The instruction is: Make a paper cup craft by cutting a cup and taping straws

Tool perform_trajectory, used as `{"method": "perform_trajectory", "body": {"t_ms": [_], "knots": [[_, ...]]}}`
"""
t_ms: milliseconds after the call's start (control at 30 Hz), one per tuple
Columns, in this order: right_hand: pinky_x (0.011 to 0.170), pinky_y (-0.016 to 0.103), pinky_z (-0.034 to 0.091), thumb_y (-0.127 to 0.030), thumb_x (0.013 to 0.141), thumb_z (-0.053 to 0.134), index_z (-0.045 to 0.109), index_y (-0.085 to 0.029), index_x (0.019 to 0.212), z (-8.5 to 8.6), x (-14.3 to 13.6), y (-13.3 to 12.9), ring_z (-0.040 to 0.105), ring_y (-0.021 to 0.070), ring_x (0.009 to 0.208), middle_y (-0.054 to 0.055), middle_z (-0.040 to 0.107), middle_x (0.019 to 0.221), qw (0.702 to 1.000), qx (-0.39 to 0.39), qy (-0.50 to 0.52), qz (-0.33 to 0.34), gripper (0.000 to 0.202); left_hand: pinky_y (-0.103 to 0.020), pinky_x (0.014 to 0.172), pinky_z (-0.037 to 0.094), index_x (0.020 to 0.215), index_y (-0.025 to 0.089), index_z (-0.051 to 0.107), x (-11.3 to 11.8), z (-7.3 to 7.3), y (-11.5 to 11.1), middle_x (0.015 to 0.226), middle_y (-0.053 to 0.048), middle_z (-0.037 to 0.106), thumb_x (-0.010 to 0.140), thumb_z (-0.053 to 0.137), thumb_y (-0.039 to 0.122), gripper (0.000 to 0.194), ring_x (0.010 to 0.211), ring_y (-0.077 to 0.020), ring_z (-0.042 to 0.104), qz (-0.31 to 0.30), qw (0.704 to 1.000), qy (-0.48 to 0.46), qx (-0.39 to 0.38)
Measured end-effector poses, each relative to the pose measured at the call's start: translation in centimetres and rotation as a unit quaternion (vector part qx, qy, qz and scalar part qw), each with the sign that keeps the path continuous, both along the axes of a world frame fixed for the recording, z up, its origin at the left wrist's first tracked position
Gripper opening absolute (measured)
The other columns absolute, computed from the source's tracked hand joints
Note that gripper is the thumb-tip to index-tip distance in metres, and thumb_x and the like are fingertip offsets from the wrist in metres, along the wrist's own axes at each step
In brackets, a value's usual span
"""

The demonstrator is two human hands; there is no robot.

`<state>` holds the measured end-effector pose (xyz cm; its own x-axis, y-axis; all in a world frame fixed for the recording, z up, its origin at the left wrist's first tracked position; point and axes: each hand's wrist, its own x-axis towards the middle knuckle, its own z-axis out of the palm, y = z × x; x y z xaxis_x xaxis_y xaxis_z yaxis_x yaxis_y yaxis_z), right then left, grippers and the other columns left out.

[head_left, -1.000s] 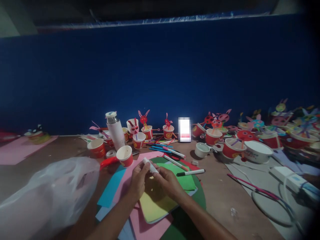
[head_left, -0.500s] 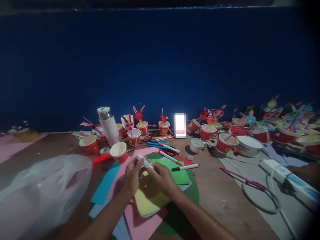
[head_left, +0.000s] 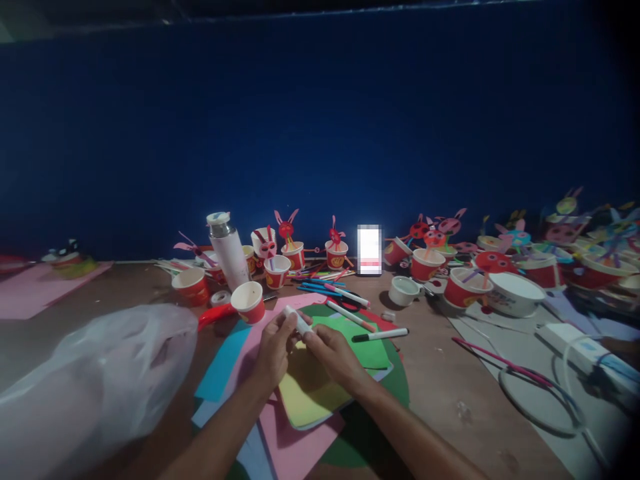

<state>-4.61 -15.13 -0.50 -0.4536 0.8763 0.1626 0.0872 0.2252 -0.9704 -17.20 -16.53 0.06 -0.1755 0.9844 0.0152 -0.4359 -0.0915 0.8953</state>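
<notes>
A small white tube [head_left: 299, 321] is held between both hands above the stacked paper. My left hand [head_left: 276, 347] is closed round its upper left end. The fingers of my right hand [head_left: 333, 347] pinch its lower right end. Below them lie yellow paper [head_left: 310, 393], green sheets [head_left: 367, 347], pink paper [head_left: 295, 443] and a blue sheet [head_left: 223, 363]. A black-capped marker [head_left: 380, 335] rests on the green paper, right of my right hand. Just behind my left hand stands a red and white paper cup [head_left: 249, 303].
At the left lies a translucent plastic bag [head_left: 115, 367]. A white flask [head_left: 230, 253], a lit phone [head_left: 369, 250] and a white mug [head_left: 404, 291] stand at the back. On the right are cups with paper figures [head_left: 467, 287], cables and a power strip [head_left: 590, 353].
The whole view has shifted slightly, so things on the table appear a little further right. Both hands still hold the white tube in nearly the same pose.
</notes>
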Motion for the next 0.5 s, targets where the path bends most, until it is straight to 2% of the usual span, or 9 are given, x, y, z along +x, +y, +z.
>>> {"method": "perform_trajectory", "body": {"t_ms": [67, 133, 233, 300, 367, 433, 500], "knots": [[0.052, 0.021, 0.031, -0.04, 0.075, 0.055, 0.049, -0.017, 0.068, 0.04, -0.07, -0.09, 0.044, 0.0109, 0.056, -0.002, 0.052, 0.061, 0.994, 0.042, -0.06, -0.077, 0.025, -0.019, 0.051, 0.04, 0.082, 0.013, 0.063, 0.09, 0.22, -0.06, 0.069, -0.003, 0.065, 0.073, 0.062, 0.035, 0.023, 0.058, -0.0107, 0.058, -0.001, 1.0, -0.015, -0.013], [0.051, 0.021, 0.031, -0.037, 0.07, 0.061, 0.049, -0.018, 0.068, 0.06, -0.08, -0.19, 0.044, 0.011, 0.055, -0.003, 0.051, 0.06, 0.99, 0.044, -0.081, -0.108, 0.022, -0.02, 0.052, 0.042, 0.083, 0.014, 0.062, 0.2, 0.38, -0.09, 0.069, -0.002, 0.065, 0.073, 0.062, 0.035, 0.024, 0.057, -0.0109, 0.058, -0.004, 0.999, -0.03, -0.026], [0.054, 0.022, 0.034, -0.041, 0.078, 0.051, 0.049, -0.017, 0.07, 0.05, 0.01, -0.18, 0.046, 0.0118, 0.06, -0.002, 0.051, 0.063, 0.999, 0.01, -0.013, -0.048, 0.025, -0.02, 0.053, 0.043, 0.083, 0.015, 0.061, 0.23, 0.28, -0.02, 0.07, -0.002, 0.065, 0.073, 0.062, 0.034, 0.022, 0.058, -0.0117, 0.059, 0.002, 0.999, -0.032, -0.02], [0.056, 0.022, 0.036, -0.044, 0.086, 0.036, 0.051, -0.016, 0.071, 0.0, 0.1, -0.03, 0.047, 0.012, 0.062, 0.0, 0.052, 0.065, 1.0, -0.009, 0.025, 0.001, 0.035, -0.019, 0.053, 0.043, 0.084, 0.015, 0.061, 0.12, 0.02, 0.11, 0.071, -0.003, 0.066, 0.073, 0.062, 0.032, 0.021, 0.062, -0.0124, 0.06, -0.002, 1.0, -0.029, -0.006], [0.055, 0.023, 0.036, -0.046, 0.089, 0.029, 0.052, -0.015, 0.068, -0.12, 0.16, 0.17, 0.047, 0.0119, 0.06, 0.001, 0.052, 0.064, 0.998, -0.025, 0.035, 0.035, 0.044, -0.019, 0.054, 0.043, 0.083, 0.014, 0.061, -0.01, -0.21, 0.21, 0.072, -0.004, 0.066, 0.074, 0.061, 0.032, 0.02, 0.064, -0.013, 0.06, -0.015, 1.0, -0.026, -0.002], [0.055, 0.022, 0.035, -0.046, 0.088, 0.033, 0.051, -0.015, 0.065, -0.29, 0.14, 0.32, 0.046, 0.0115, 0.059, 0.0, 0.051, 0.062, 0.998, -0.023, 0.036, 0.044, 0.042, -0.019, 0.053, 0.042, 0.082, 0.013, 0.061, -0.07, -0.25, 0.24, 0.073, -0.005, 0.066, 0.076, 0.059, 0.032, 0.021, 0.065, -0.0133, 0.06, -0.019, 1.0, -0.023, -0.006], [0.055, 0.022, 0.034, -0.043, 0.084, 0.044, 0.05, -0.016, 0.065, -0.5, 0.09, 0.38, 0.046, 0.0115, 0.059, -0.001, 0.05, 0.062, 1.0, 0.006, 0.013, 0.003, 0.033, -0.019, 0.053, 0.042, 0.082, 0.013, 0.06, -0.02, -0.08, 0.18, 0.073, -0.004, 0.066, 0.076, 0.059, 0.032, 0.02, 0.065, -0.013, 0.06, -0.009, 1.0, -0.028, -0.011]]}}
